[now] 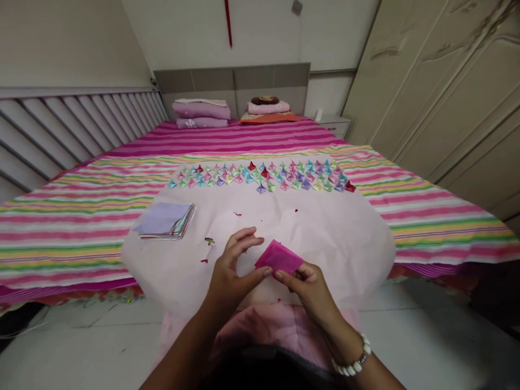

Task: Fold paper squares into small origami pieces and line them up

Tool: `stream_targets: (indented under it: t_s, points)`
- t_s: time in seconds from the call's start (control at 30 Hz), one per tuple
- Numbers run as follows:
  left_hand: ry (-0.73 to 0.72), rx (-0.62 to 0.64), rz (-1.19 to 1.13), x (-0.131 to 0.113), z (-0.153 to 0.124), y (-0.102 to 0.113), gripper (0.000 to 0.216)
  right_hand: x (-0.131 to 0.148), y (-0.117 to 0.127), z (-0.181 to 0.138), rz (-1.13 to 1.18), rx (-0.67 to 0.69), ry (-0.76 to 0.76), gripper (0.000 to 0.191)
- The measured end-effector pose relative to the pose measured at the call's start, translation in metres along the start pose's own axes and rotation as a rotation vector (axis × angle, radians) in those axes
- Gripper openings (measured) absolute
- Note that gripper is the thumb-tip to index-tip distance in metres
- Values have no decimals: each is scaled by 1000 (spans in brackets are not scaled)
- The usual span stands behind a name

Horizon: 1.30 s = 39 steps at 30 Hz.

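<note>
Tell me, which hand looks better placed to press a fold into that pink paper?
Probably the left hand: its fingers are open and off the pink paper, with only the thumb at its left end. The right hand pinches the paper's right side, so it seems suited to steadying.
</note>
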<state>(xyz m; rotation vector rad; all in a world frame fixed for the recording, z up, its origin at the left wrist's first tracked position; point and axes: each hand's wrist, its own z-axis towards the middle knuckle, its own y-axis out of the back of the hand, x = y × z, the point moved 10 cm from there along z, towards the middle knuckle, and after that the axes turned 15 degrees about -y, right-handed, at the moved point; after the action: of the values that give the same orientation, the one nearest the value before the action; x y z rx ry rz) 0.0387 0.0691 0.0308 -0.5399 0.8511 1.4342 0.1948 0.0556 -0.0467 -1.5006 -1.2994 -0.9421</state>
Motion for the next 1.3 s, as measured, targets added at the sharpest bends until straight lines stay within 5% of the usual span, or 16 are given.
stream_targets:
  t_s: [0.43, 0.77, 1.3]
  points:
    - [-14, 25, -52, -3, -6, -13, 27, 7, -5, -6, -7, 20, 28, 31]
    - [362, -86, -268, 30, -22, -21, 13, -10, -16, -4, 84, 118, -59, 27]
    - [241, 26, -207, 15, -18, -25, 9, 4, -12, -12, 263, 175, -77, 19]
